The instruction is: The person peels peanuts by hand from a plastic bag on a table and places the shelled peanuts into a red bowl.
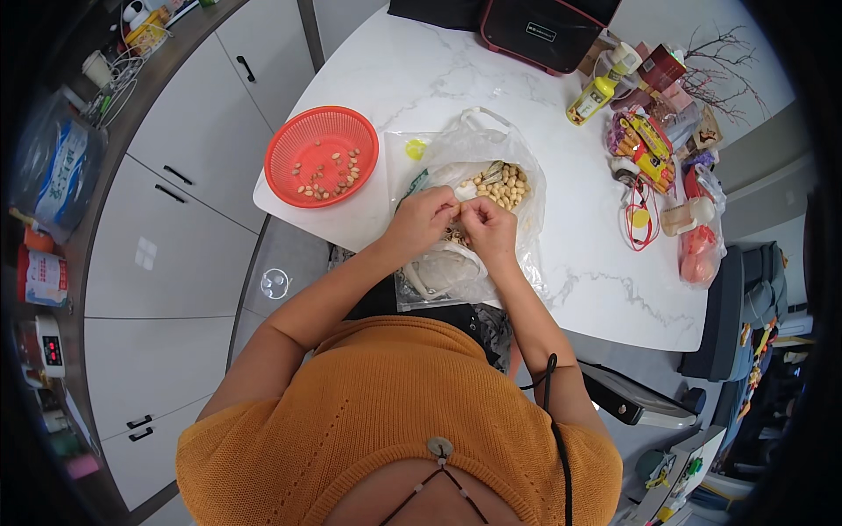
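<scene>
Head view shows us two hands above the plastic bag (531, 232), which lies at the edge of the white table (579, 219). The left hand (425, 219) and the right hand (489, 230) are closed, with the fingertips brought together in a pinch; we cannot tell what is between them. We judge that the work is only partway. What seems done: a small share of loose nuts (336, 157) lies in the red basket (279, 167), which is apart from the bag, on its left. What seems left: a pale heap (505, 186) of nuts is inside the bag, just beyond the right hand. Near the fingers there are also brownish bits (454, 235), perhaps shells.

Now we count: one basket, one table, one plastic bag under the hands. In the basket we find around twenty nuts, but some overlap, so we are not exact. The heap and the bits we cannot count, because the pieces cover each other.
</scene>
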`<state>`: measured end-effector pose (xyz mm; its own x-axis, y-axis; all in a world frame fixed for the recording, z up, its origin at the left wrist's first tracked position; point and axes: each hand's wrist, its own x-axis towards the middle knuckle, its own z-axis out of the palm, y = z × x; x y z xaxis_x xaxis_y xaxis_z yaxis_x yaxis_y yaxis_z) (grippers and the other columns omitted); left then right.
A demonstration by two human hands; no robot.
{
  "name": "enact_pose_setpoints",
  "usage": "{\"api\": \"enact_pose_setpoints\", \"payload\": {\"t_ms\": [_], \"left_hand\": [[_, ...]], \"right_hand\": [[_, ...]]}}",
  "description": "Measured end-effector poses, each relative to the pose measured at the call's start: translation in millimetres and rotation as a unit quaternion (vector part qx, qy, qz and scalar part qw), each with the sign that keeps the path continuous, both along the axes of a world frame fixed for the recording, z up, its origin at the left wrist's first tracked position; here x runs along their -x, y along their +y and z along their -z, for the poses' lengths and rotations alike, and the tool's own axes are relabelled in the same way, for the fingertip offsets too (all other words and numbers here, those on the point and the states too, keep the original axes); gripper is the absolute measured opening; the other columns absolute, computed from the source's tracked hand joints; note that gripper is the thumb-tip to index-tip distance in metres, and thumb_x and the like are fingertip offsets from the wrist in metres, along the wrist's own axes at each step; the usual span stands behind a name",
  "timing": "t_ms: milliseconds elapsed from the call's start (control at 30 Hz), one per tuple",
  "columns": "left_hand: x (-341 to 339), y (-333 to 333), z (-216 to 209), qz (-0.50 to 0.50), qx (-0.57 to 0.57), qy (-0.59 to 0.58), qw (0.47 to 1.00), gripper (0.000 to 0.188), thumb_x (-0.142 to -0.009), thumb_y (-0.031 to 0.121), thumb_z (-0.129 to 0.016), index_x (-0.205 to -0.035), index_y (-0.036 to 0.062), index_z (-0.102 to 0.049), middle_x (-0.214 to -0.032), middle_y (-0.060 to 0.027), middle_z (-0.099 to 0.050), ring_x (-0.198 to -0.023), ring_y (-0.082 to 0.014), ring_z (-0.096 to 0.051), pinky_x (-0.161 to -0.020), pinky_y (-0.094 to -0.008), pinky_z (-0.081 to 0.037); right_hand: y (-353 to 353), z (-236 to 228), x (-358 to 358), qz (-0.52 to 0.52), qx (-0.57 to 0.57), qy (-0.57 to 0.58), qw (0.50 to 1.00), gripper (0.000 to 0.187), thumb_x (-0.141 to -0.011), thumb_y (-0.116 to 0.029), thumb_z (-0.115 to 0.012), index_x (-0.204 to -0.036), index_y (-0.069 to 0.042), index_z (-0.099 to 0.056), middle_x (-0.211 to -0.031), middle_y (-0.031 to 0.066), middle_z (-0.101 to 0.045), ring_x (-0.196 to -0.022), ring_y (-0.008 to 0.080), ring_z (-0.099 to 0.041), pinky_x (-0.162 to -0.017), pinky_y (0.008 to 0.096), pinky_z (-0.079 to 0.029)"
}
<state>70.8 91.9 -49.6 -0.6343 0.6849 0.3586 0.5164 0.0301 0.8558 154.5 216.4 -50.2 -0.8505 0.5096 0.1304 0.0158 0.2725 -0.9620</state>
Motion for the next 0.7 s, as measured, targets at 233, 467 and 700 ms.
{"api": "enact_pose_setpoints", "payload": {"t_ms": [233,467,700], "left_hand": [[-5.4,-0.6,-11.1,0.010,0.013,-0.166,0.986,0.003,-0.087,0.002,-0.053,-0.086,-0.0006,-0.053,-0.075,-0.0047,-0.058,-0.064,-0.0076,-0.056,-0.058,-0.0213,-0.048],[-0.7,0.7,-7.5,0.039,-0.005,-0.282,0.959,0.004,-0.088,0.003,-0.052,-0.089,-0.0001,-0.052,-0.078,-0.0052,-0.059,-0.068,-0.0085,-0.058,-0.062,-0.0215,-0.050],[6.0,-2.1,-2.1,0.082,-0.083,-0.391,0.913,0.008,-0.089,0.004,-0.050,-0.096,0.0018,-0.050,-0.085,-0.0079,-0.060,-0.074,-0.0132,-0.060,-0.065,-0.0238,-0.050]], "right_hand": [[-2.7,-8.3,-0.2,0.001,0.022,0.005,1.000,0.012,-0.083,-0.007,-0.059,-0.074,0.001,-0.062,-0.058,0.0014,-0.057,-0.044,0.0037,-0.047,-0.040,0.0190,-0.036],[-3.5,-10.0,0.5,0.004,0.079,0.013,0.997,0.010,-0.084,-0.005,-0.057,-0.078,0.001,-0.061,-0.059,0.0007,-0.056,-0.044,0.0034,-0.045,-0.040,0.0183,-0.034],[0.0,-3.2,0.3,0.018,0.045,0.033,0.998,0.007,-0.083,-0.005,-0.059,-0.078,0.000,-0.060,-0.056,-0.0031,-0.051,-0.046,0.0022,-0.042,-0.042,0.0178,-0.032]]}}
